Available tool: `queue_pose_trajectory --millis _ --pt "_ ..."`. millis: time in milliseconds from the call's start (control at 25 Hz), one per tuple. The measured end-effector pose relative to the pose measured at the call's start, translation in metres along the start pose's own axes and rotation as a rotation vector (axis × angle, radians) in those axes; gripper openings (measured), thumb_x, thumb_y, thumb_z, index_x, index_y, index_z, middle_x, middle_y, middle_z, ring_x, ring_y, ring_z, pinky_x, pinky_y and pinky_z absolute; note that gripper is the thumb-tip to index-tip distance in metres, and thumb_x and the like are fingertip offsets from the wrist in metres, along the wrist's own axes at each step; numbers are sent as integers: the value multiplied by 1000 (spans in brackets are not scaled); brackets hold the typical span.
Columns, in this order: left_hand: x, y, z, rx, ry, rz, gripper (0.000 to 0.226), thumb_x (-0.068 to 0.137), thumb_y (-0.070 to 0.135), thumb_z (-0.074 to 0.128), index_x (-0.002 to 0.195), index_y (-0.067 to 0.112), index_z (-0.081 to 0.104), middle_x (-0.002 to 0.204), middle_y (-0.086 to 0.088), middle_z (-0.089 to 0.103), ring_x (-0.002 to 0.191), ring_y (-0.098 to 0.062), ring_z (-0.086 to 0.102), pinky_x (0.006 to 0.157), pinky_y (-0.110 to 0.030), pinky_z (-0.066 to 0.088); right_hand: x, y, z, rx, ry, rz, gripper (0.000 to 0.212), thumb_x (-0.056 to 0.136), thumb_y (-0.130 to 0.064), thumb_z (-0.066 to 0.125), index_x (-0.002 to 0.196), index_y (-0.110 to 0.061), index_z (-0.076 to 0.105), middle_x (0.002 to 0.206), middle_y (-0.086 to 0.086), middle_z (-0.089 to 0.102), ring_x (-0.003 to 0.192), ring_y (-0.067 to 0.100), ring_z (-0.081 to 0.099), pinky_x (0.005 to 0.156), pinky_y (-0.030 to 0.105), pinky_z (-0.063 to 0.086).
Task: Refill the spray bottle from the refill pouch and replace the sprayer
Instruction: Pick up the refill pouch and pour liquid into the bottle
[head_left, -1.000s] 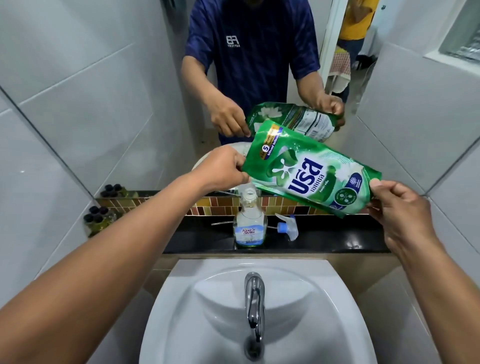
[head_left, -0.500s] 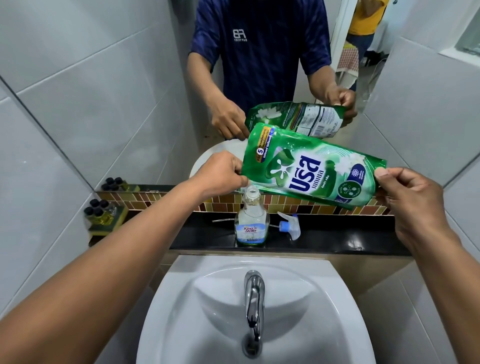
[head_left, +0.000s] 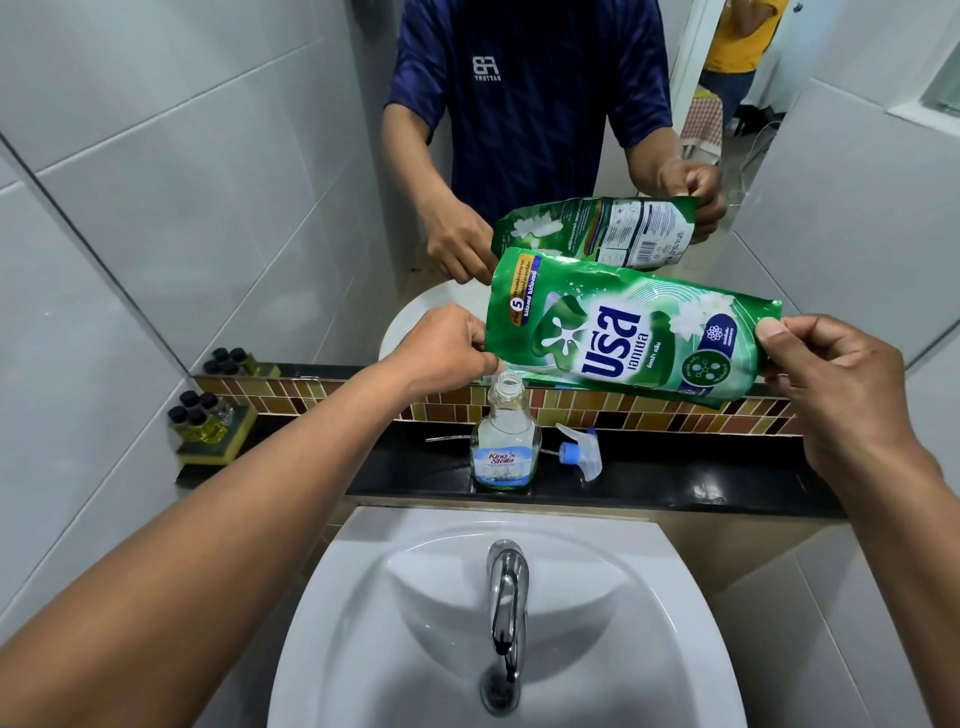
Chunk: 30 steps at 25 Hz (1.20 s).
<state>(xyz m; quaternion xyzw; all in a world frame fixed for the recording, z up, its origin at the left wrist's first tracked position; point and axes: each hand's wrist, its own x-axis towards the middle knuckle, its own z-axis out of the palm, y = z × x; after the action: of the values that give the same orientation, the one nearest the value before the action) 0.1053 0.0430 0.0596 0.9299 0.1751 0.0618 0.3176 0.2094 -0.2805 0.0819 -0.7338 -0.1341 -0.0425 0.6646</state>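
A green refill pouch (head_left: 623, 332) hangs nearly level in front of the mirror, held by both hands. My left hand (head_left: 441, 348) pinches its lower left corner, right above the open neck of the clear spray bottle (head_left: 504, 441). My right hand (head_left: 841, 379) grips the pouch's right end. The bottle stands uncapped on the black ledge (head_left: 701, 478), with a little green liquid at its bottom. The white and blue sprayer (head_left: 579, 452) lies on the ledge just right of the bottle, its tube running behind it.
A white sink (head_left: 405, 623) with a chrome tap (head_left: 506, 597) sits below the ledge. Several small dark-capped bottles on a yellow sponge (head_left: 205, 421) stand at the ledge's left end. The mirror (head_left: 545, 130) reflects me and another person behind.
The pouch has flattened out to nearly level, its left corner coming down close over the bottle's neck. Both hands kept their grip, and my right hand dropped slightly.
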Motion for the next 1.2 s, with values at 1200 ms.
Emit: queue_pose_trajectory --millis 1200 --pt "0 -8 0 -72 44 25 18 85 22 88 100 13 89 96 -1 87 92 -26 80 88 -47 66 3 -35 2 -96 -64 -175 21 99 -21 67 80 -26 70 62 -23 70 57 -7 61 58 7 49"
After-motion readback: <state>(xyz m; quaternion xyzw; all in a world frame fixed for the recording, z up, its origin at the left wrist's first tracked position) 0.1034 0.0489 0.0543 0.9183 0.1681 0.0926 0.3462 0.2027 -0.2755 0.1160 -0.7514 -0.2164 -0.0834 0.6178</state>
